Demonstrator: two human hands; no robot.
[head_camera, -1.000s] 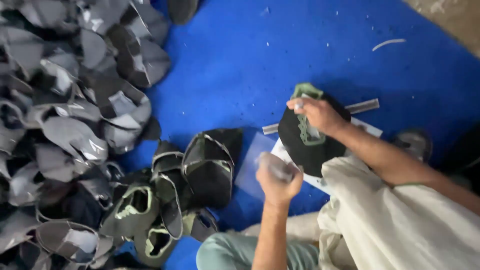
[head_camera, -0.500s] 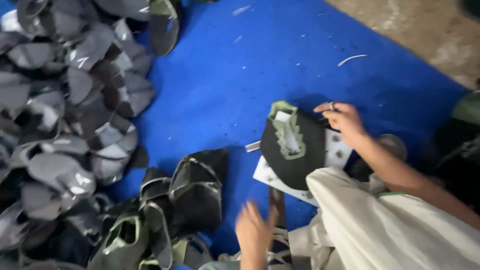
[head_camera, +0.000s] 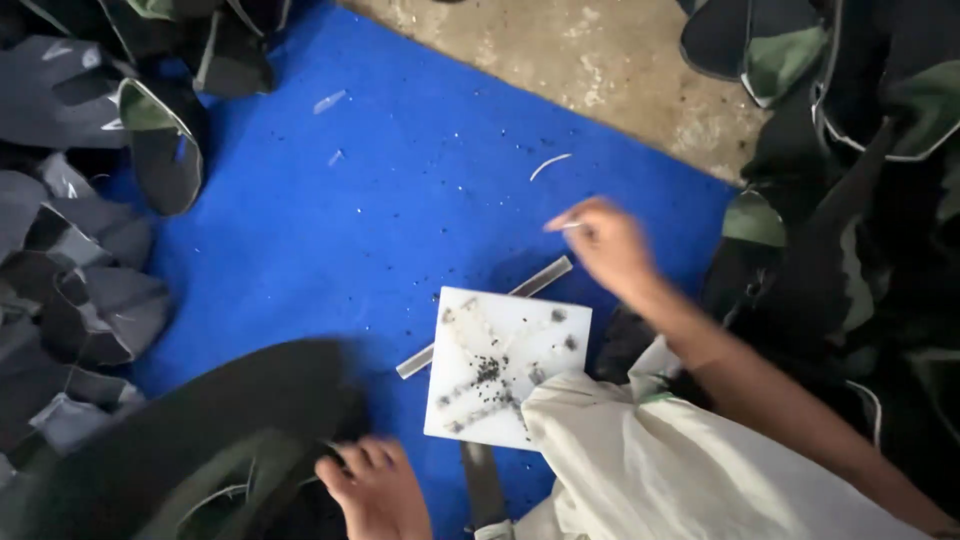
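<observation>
Left hand (head_camera: 375, 490) low in view, fingers curled against edge of large dark shoe upper (head_camera: 200, 440) with green lining; grasp apparent, piece blurred. Right hand (head_camera: 605, 245) raised over blue mat (head_camera: 400, 200), blurred, fingertips pinched on something thin and pale; exact item and grip firmness cannot be told. White cutting board (head_camera: 510, 365) flat on mat between hands, just ahead of pale-clothed knee (head_camera: 660, 470), judged placed for easy reach. Board scored in crossing lines, scattered with small dark punched bits. Grey metal strip (head_camera: 490, 320) partly under board's far edge. Dark blade-like tool (head_camera: 483, 485) beside board's near edge. Pile of grey uppers (head_camera: 70, 260) at left, pile of dark and green uppers (head_camera: 850, 150) at right. No containers seen; pieces lie loose. Bare concrete floor (head_camera: 600, 60) beyond mat.
</observation>
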